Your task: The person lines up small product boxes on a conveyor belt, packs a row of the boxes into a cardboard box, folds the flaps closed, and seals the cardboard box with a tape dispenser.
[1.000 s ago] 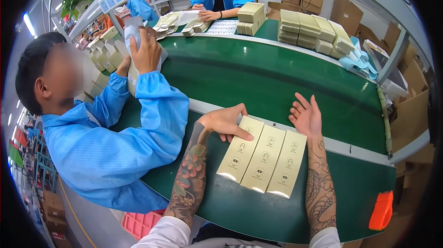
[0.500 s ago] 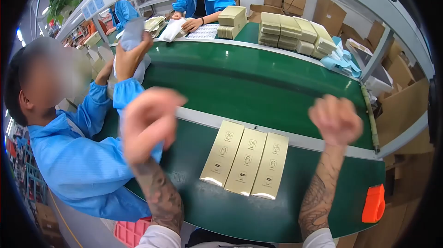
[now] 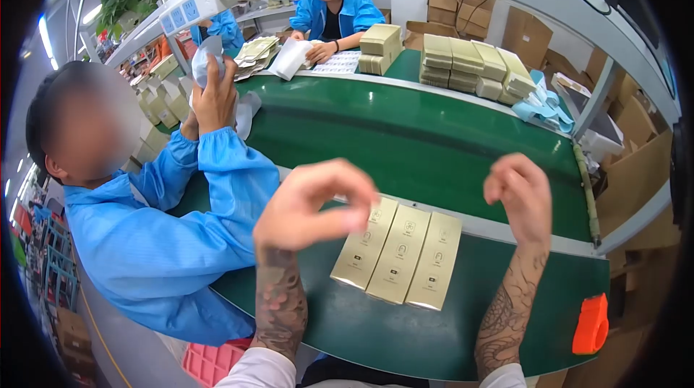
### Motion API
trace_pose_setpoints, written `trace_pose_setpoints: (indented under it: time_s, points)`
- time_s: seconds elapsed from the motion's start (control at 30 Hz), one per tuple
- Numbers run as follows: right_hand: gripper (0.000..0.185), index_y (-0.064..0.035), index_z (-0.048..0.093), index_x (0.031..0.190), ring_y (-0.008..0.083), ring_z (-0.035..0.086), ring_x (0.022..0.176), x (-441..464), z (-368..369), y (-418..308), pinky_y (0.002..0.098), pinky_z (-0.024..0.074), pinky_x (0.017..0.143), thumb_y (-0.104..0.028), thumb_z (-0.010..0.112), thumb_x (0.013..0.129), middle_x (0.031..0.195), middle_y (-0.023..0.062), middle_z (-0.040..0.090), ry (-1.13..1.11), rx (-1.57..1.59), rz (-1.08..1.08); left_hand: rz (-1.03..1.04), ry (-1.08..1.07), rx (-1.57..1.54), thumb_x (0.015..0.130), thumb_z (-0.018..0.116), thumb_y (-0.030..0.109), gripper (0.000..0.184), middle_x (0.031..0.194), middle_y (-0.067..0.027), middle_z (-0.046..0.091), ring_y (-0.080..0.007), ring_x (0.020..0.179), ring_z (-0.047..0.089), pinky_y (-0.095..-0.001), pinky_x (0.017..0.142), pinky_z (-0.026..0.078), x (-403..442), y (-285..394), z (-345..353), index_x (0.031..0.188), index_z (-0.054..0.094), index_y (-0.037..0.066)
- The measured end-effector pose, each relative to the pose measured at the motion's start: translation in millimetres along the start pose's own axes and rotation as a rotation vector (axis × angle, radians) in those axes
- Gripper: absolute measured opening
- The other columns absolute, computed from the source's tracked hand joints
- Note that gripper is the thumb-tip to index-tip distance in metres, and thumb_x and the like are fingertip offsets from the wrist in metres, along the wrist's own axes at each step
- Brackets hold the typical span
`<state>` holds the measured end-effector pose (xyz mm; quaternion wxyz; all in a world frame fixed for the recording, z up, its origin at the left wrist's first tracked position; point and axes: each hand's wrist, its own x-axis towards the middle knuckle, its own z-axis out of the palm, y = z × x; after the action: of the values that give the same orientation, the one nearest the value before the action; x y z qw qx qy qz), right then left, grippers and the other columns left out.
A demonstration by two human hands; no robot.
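Note:
Three flat gold cartons with small printed icons lie side by side on the dark green table: the left carton (image 3: 365, 251), the middle carton (image 3: 398, 258) and the right carton (image 3: 435, 261). My left hand (image 3: 314, 204) hovers over the top of the left carton, fingers curved and thumb apart from them, holding nothing. It hides part of that carton. To the right of the cartons, my right hand (image 3: 522, 196) is raised above the conveyor's near rail, its fingers curled in. I see nothing in it.
A green conveyor belt (image 3: 390, 128) runs beyond the table. Across it sit stacked gold boxes (image 3: 466, 63) and a light blue cloth (image 3: 542, 102). An orange tool (image 3: 591, 323) lies at the table's right end. A co-worker in blue (image 3: 166, 243) is close on my left; another person (image 3: 336, 12) works opposite.
My left hand has moved right, to the left carton, and its thumb and fingers show apart. My right hand stays raised, its fingers slightly less tightly curled. The view has shifted a little.

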<state>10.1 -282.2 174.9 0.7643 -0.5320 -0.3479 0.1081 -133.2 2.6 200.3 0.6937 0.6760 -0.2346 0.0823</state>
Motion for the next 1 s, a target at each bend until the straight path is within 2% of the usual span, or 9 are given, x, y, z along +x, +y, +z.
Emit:
trace_pose_setpoints:
  time_s: [0.03, 0.07, 0.13, 0.23, 0.33, 0.37, 0.43, 0.6, 1.0]
  points:
    - [0.016, 0.0027, 0.062, 0.098, 0.0118, 0.057, 0.069, 7, -3, 14, 0.0253, 0.0442, 0.063, -0.012, 0.058, 0.093, 0.075, 0.0054, 0.06, 0.04, -0.113, 0.066, -0.041, 0.03, 0.075, 0.088, 0.069, 0.014, 0.026, 0.086, -0.0099, 0.064, -0.0177, 0.08, 0.063, -0.0297, 0.07, 0.05, 9, -17, -6, 0.103, 0.058, -0.004]
    - [0.015, 0.0008, 0.063, 0.096, 0.0091, 0.056, 0.069, 13, -3, 29, 0.0238, 0.0434, 0.063, -0.013, 0.059, 0.093, 0.075, 0.0025, 0.061, 0.085, -0.217, 0.101, -0.138, 0.064, 0.083, 0.089, 0.068, 0.01, 0.023, 0.091, -0.0035, 0.064, -0.0097, 0.085, 0.061, -0.0263, 0.076, 0.049, 16, -34, -15, 0.109, 0.06, -0.001]
    - [0.015, -0.0015, 0.063, 0.094, 0.0083, 0.056, 0.068, 20, -11, 60, 0.0234, 0.0428, 0.062, -0.016, 0.06, 0.093, 0.073, 0.0008, 0.061, 0.126, -0.322, 0.207, -0.162, 0.149, 0.105, 0.089, 0.066, 0.009, 0.022, 0.089, -0.0028, 0.064, -0.0095, 0.085, 0.061, -0.025, 0.077, 0.048, 28, -73, -25, 0.108, 0.06, 0.0]
    - [0.017, -0.0031, 0.062, 0.089, 0.0081, 0.056, 0.064, 23, -21, 110, 0.0231, 0.0431, 0.058, -0.02, 0.061, 0.094, 0.068, 0.0005, 0.059, 0.225, -0.294, 0.313, -0.217, 0.297, -0.001, 0.089, 0.066, 0.008, 0.018, 0.087, -0.0045, 0.064, -0.0121, 0.085, 0.062, -0.0252, 0.079, 0.048, 33, -124, -31, 0.105, 0.061, 0.001]
    - [0.019, -0.0027, 0.061, 0.089, 0.0081, 0.055, 0.06, 19, -31, 157, 0.0225, 0.0432, 0.053, -0.021, 0.061, 0.094, 0.067, 0.0013, 0.059, 0.339, -0.266, 0.367, -0.305, 0.321, -0.08, 0.089, 0.066, 0.009, 0.017, 0.087, -0.0042, 0.064, -0.0118, 0.085, 0.062, -0.0248, 0.079, 0.049, 26, -165, -33, 0.104, 0.061, 0.002]
    - [0.02, -0.0017, 0.06, 0.089, 0.0079, 0.054, 0.058, 18, -36, 173, 0.0222, 0.043, 0.05, -0.021, 0.061, 0.095, 0.066, 0.0018, 0.058, 0.371, -0.239, 0.342, -0.303, 0.338, -0.138, 0.089, 0.065, 0.009, 0.015, 0.085, -0.0039, 0.064, -0.0114, 0.079, 0.062, -0.0241, 0.073, 0.049, 23, -178, -31, 0.102, 0.061, 0.002]
    - [0.02, -0.0011, 0.06, 0.089, 0.0077, 0.054, 0.057, 17, -36, 183, 0.0222, 0.0433, 0.051, -0.02, 0.062, 0.095, 0.065, 0.0019, 0.058, 0.405, -0.253, 0.306, -0.356, 0.354, -0.157, 0.088, 0.064, 0.009, 0.014, 0.085, -0.0037, 0.065, -0.0104, 0.078, 0.062, -0.0231, 0.071, 0.048, 18, -195, -25, 0.099, 0.062, 0.001]
    - [0.019, -0.0011, 0.06, 0.09, 0.0076, 0.053, 0.056, 18, -34, 194, 0.0222, 0.0442, 0.05, -0.019, 0.062, 0.094, 0.065, 0.0019, 0.058, 0.404, -0.29, 0.259, -0.337, 0.435, -0.161, 0.087, 0.061, 0.005, 0.005, 0.077, -0.0045, 0.063, -0.0106, 0.069, 0.061, -0.0238, 0.063, 0.047, 19, -204, -24, 0.091, 0.062, 0.002]
    - [0.017, 0.0002, 0.061, 0.09, 0.0084, 0.053, 0.056, 18, -33, 189, 0.023, 0.0454, 0.05, -0.017, 0.061, 0.094, 0.064, 0.0021, 0.057, 0.467, -0.214, 0.256, -0.336, 0.442, -0.176, 0.088, 0.058, 0.007, 0.006, 0.077, -0.0057, 0.063, -0.012, 0.069, 0.06, -0.0246, 0.064, 0.047, 18, -209, -27, 0.084, 0.06, 0.003]
